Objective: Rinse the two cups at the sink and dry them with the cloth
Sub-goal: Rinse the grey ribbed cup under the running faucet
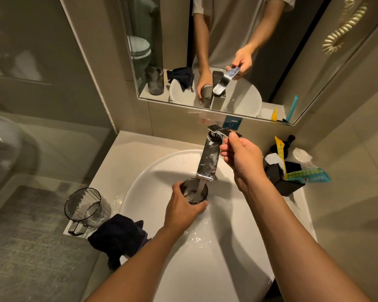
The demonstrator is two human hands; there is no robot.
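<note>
At eight o'clock from the sink (140,182), one cup (86,209) stands wet beside the dark cloth (118,235), so I judge it rinsed but not dried. At centre, the left hand (181,211) grips the second cup (194,191) under running water. At one o'clock, the right hand (240,156) pinches the tap lever (222,130). Drying both remains.

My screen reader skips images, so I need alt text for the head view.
A left hand holds a dark cup under the running tap while the right hand grips the tap's lever. A second cup and dark cloth sit left of the basin.
</note>
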